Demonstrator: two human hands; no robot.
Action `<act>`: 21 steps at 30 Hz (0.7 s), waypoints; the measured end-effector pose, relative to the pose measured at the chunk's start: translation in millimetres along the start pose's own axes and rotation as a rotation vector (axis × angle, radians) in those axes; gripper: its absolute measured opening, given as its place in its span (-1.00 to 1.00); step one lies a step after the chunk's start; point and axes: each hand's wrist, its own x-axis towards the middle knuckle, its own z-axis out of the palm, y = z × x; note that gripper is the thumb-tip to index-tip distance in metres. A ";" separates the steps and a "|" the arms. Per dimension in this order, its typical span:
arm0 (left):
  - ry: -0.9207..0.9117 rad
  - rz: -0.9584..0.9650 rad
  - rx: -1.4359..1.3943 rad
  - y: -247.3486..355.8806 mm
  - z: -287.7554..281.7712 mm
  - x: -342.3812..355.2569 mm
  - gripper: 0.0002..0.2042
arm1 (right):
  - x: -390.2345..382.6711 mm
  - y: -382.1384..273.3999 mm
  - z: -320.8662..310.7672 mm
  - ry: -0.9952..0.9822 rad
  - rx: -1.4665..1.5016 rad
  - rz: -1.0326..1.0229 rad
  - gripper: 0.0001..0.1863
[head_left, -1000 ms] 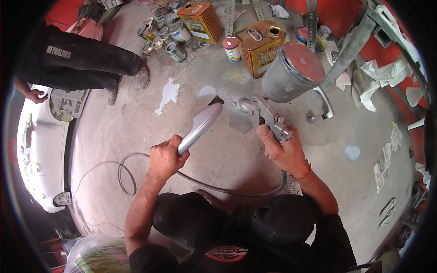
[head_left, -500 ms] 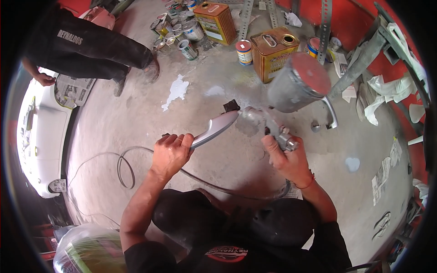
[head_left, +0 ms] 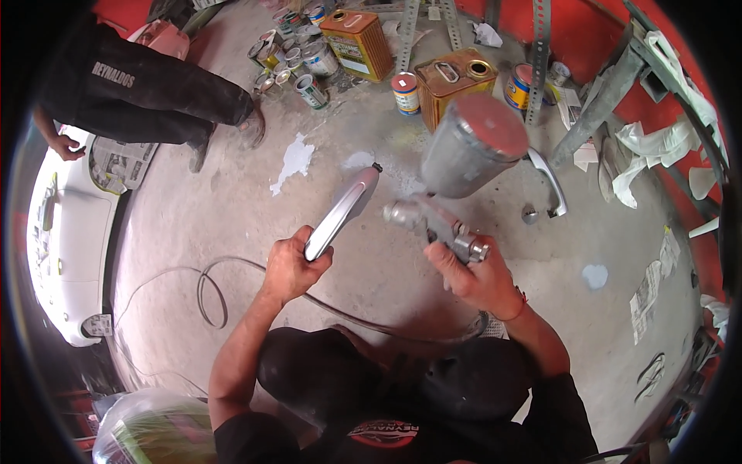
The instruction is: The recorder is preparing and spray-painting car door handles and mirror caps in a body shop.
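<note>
A hose [head_left: 209, 290] is lying looped on the floor [head_left: 232, 201], near the knees. Just past it, a long grey part [head_left: 340, 213] is being held up at its near end by the left hand [head_left: 290, 267], with the fingers wrapped tight around it. To its right, a spray gun [head_left: 437, 228] is being gripped by the right hand [head_left: 479, 278], closed on the handle. The nozzle is being pointed left at the part, very near it.

With the nozzle so near, too much paint could be put in one spot, and drips could be made. The left fingers could be sprayed too. The hose could be tripped on.

The gun's cup [head_left: 471, 143] is shut by a red lid, so what is inside cannot be seen. Farther away, two square yellow cans [head_left: 452, 81] and many small round tins [head_left: 301, 62] are standing on the floor. Some tins are open, but what is in them is too small to be told. At the far left, another person is standing by a white car part [head_left: 66, 232].
</note>
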 end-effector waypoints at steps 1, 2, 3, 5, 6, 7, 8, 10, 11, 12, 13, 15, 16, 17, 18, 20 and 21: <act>-0.003 0.004 0.002 0.0 0.0 -0.7 -0.79 | 2.3 0.3 -1.5 0.005 0.001 0.001 -0.52; -0.017 -0.016 -0.055 -0.2 -0.1 -1.3 -0.78 | 4.5 0.5 -3.4 0.078 -0.011 0.030 -0.52; -0.031 -0.036 -0.113 -0.4 -0.2 -1.5 -0.78 | 5.5 0.7 -4.9 0.151 -0.023 0.060 -0.52; -0.069 -0.071 -0.181 -2.0 0.0 -0.7 -0.79 | 6.2 0.3 -7.0 0.152 -0.014 0.053 -0.51; -0.105 -0.111 -0.250 -2.6 0.6 0.1 -0.79 | 6.2 0.1 -7.7 0.149 -0.004 0.047 -0.51; -0.104 -0.111 -0.248 -2.9 0.8 0.3 -0.79 | 5.3 -0.8 -7.6 0.149 -0.003 0.045 -0.51; -0.134 -0.138 -0.335 -3.2 1.2 0.6 -0.78 | 3.6 -1.6 -7.1 0.088 0.021 0.006 -0.60; -0.155 -0.169 -0.419 -3.8 4.0 1.7 -0.76 | 0.9 -2.5 -4.4 0.019 0.049 -0.042 -0.63; -0.169 -0.175 -0.615 -3.2 8.3 3.2 -0.73 | -0.6 -2.7 -2.5 -0.026 0.068 -0.070 -0.63; -0.181 -0.178 -0.811 -3.5 11.0 4.7 -0.70 | -1.0 -3.0 -0.6 -0.073 0.088 -0.098 -0.62; -0.171 -0.182 -0.809 -5.2 12.8 6.2 -0.70 | -1.1 -2.9 0.8 -0.081 0.091 -0.104 -0.62; -0.186 -0.176 -0.853 -7.8 13.5 9.4 -0.65 | 0.0 -2.7 3.1 -0.087 0.079 -0.076 -0.62; -0.200 -0.202 -0.836 -5.3 12.3 10.5 -0.67 | -0.1 -1.3 3.0 -0.091 0.077 -0.076 -0.62; -0.198 -0.203 -0.841 -4.9 11.2 9.9 -0.67 | -0.2 0.5 2.4 -0.072 0.066 -0.051 -0.63; -0.200 -0.223 -0.839 -4.6 10.7 9.3 -0.67 | -0.6 1.4 1.1 -0.052 0.054 -0.026 -0.63; -0.205 -0.245 -0.845 -4.2 9.0 8.1 -0.67 | -0.7 2.6 -3.9 -0.036 0.034 0.027 -0.64; -0.216 -0.236 -0.759 -4.0 6.2 7.4 -0.67 | -1.0 2.8 -6.9 -0.017 0.017 0.078 -0.64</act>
